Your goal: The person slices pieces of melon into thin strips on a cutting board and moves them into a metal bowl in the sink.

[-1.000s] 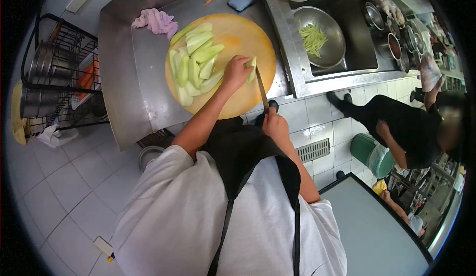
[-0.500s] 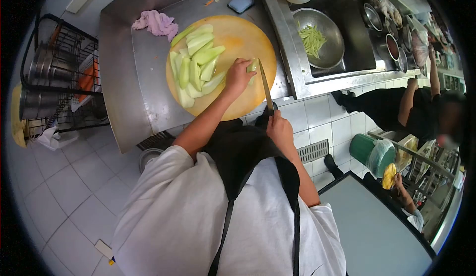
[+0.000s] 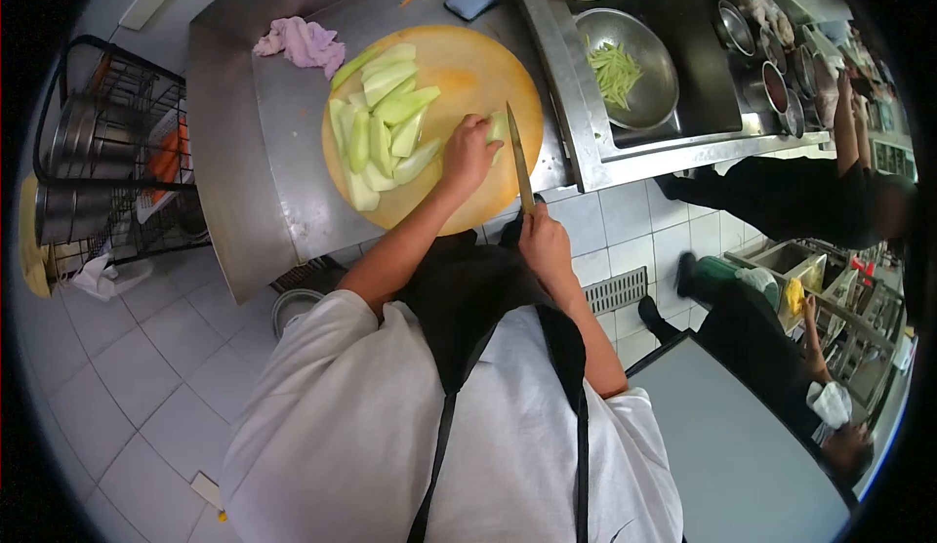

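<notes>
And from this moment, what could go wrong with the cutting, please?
The knife in the right hand is close to the left hand, which holds a pale green piece, so a slip might injure that hand. Other pieces lie near the edge of the round board and might be pushed off.

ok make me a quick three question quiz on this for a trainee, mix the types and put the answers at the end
1. Multiple choice: which hand grips the knife? (a) left (b) right (c) both
2. Fill in the blank: the metal bowl by the sink holds pale green vegetable cut into thin ____.
3. True or false: the pink cloth lies inside the metal bowl.

Key:
1. (b), the right hand; the left hand holds a pale green piece.
2. Strips.
3. False; the pink cloth lies on the metal counter, near the round cutting board.
</notes>
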A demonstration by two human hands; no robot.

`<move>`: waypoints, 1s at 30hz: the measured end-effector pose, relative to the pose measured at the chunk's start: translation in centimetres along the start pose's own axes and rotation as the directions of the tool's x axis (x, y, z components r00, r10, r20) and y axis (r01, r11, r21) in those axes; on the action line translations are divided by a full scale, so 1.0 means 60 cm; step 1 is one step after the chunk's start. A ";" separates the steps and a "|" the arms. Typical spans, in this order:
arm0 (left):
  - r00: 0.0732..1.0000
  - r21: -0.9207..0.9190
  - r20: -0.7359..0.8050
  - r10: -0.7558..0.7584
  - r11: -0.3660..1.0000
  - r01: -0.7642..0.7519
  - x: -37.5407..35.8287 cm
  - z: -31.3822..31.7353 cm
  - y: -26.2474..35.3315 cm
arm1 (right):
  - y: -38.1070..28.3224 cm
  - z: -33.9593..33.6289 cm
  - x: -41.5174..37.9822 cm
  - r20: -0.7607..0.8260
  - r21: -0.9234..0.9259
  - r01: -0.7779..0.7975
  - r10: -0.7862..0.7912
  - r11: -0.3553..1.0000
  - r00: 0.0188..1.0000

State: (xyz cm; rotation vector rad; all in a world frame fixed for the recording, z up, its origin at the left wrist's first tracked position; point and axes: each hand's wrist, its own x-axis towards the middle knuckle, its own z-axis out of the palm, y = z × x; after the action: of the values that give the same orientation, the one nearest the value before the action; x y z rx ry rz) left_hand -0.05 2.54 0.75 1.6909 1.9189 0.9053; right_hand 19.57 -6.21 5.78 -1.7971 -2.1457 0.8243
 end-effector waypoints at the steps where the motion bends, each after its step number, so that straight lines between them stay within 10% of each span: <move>1: 1.000 0.014 -0.005 0.011 1.000 -0.011 0.000 0.002 0.001 | 0.003 0.000 0.000 0.006 0.004 0.006 -0.006 1.000 1.000; 30: 0.992 -0.041 -0.116 -0.042 0.998 0.037 -0.011 0.012 -0.004 | 0.010 0.040 0.061 0.027 -0.053 0.034 -0.033 0.998 0.999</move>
State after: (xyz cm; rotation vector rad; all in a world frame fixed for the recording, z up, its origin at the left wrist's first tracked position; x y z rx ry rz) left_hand 0.38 2.00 0.02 1.6045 1.9897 1.0400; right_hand 18.03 -3.31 2.79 -1.7797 -2.2280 0.7943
